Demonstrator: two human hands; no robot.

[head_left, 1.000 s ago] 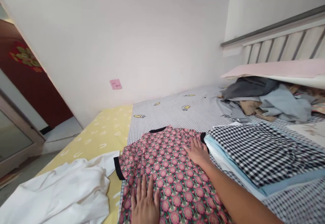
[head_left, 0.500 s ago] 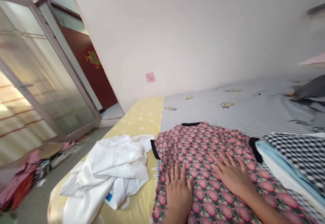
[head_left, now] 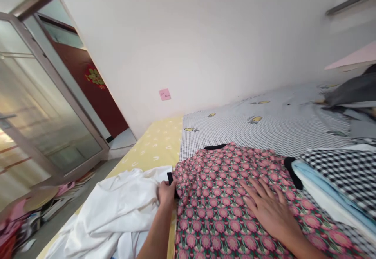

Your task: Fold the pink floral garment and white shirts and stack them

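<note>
A pink floral shirt (head_left: 223, 196) with black trim lies spread flat on the checked bed sheet (head_left: 264, 130). My right hand (head_left: 266, 206) rests flat on its middle with the fingers spread. My left hand (head_left: 167, 192) is closed on the shirt's left sleeve at the black cuff, right beside a crumpled white garment (head_left: 117, 212) on the yellow sheet (head_left: 158, 141).
A folded stack topped by black-and-white gingham cloth (head_left: 340, 177) lies to the right of the shirt. A pile of grey clothes (head_left: 349, 94) sits at the far right. A glass door (head_left: 44, 110) and floor clutter (head_left: 29, 216) are on the left.
My left hand left the shirt's lower front and moved left, closing on the sleeve cuff. My right hand stays flat on the shirt. The camera has turned left.
</note>
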